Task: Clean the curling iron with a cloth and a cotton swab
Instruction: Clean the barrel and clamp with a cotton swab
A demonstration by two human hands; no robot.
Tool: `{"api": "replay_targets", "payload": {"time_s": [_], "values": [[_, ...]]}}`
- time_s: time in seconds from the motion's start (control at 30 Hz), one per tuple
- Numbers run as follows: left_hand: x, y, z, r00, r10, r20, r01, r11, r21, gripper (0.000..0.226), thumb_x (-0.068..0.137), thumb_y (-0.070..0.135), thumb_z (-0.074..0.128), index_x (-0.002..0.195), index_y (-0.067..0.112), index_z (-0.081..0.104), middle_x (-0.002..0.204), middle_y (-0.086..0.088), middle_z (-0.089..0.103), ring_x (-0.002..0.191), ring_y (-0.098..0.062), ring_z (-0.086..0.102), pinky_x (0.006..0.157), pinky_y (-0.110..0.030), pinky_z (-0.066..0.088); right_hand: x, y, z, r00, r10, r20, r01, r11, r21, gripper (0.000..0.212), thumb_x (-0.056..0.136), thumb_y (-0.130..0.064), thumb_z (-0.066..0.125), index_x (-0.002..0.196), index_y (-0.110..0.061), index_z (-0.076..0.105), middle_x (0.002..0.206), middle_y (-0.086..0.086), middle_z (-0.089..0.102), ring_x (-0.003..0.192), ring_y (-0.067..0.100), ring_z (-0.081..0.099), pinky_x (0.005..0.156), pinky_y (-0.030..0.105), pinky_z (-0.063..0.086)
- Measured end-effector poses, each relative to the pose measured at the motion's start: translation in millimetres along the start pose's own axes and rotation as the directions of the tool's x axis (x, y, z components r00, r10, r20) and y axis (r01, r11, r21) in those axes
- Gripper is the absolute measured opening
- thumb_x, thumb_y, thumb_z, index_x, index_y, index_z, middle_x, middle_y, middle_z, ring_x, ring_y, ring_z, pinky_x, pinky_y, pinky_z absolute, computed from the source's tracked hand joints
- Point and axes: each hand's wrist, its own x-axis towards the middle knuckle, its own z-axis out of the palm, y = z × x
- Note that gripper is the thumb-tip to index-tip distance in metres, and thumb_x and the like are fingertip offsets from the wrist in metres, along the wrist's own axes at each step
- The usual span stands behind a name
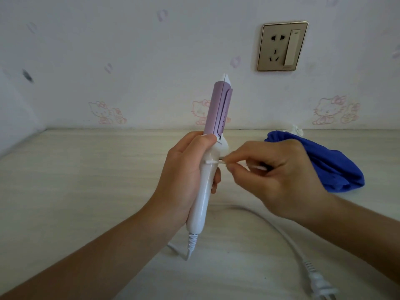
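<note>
Left hand [184,180] wrapped around white handle of curling iron [207,161], held upright above bench [86,180], purple barrel up. Right hand [275,172] pinches cotton swab [213,162] between thumb and fingertips; tip touches the handle just below the barrel. Blue cloth [337,167] lies behind right hand, unused. Cord trails to plug [320,287], unplugged. Risk: thin swab stem may bend or snap under sideways pressure; cotton could snag in the seam.
</note>
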Motion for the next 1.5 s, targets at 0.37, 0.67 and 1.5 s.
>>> {"api": "replay_targets", "payload": {"time_s": [0.37,0.67,1.5], "values": [[1,3,-2,0.999,-0.022,-0.028,0.020,0.998,-0.066,0.021,0.085,0.037,0.061,0.085,0.018,0.069,0.058,-0.004,0.057,0.046,-0.019,0.054,0.044,-0.025,0.042,-15,-10,13,0.989,-0.029,0.143,0.027,0.999,0.019,0.015,0.090,-0.004,0.074,0.089,-0.018,0.081,0.052,-0.013,0.041,0.043,0.009,0.032,0.051,0.014,0.027],[1,5,-4,0.996,-0.073,-0.045,0.069,0.995,-0.077,0.026,0.086,0.042,0.060,0.086,0.019,0.071,0.061,-0.010,0.060,0.049,-0.018,0.056,0.044,-0.027,0.045,-18,-9,16,0.989,-0.005,0.151,0.002,1.000,0.020,0.017,0.091,-0.007,0.073,0.092,-0.022,0.081,0.052,-0.004,0.044,0.044,0.014,0.034,0.050,0.018,0.029],[0,4,0,0.999,-0.028,-0.044,0.023,0.994,-0.107,0.028,0.105,0.032,0.054,0.106,0.006,0.066,0.078,-0.007,0.062,0.063,-0.020,0.057,0.058,-0.034,0.047,1,-6,-1,0.999,0.007,-0.043,-0.010,0.998,-0.063,0.011,0.091,-0.011,0.071,0.085,-0.014,0.079,0.046,0.000,0.039,0.041,0.016,0.033,0.044,0.027,0.030]]}}
